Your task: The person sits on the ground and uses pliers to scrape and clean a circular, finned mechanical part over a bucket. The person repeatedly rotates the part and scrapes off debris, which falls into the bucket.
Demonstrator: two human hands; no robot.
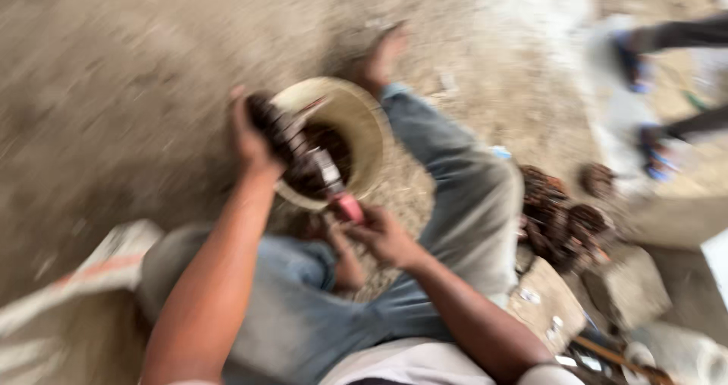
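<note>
Right hand [383, 237] grips one red-handled tool [337, 192]; left hand [250, 139] one bucket [364, 123].

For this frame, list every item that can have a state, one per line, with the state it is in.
Left hand: closed on the dark coil.
Dark coil: held at the bowl's rim.
Right hand: gripping the red-handled tool.
Red-handled tool: tip points into the bowl.
Cream bowl: tilted on its side, dark material inside.
Pile of dark coils: lying on the ground, untouched.

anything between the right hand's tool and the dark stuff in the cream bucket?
Nothing visible. The right hand holds a red-handled tool whose tip already reaches into the cream bucket, at the dark material. The left hand grips the rim beside it. Motion blur hides detail.
</note>
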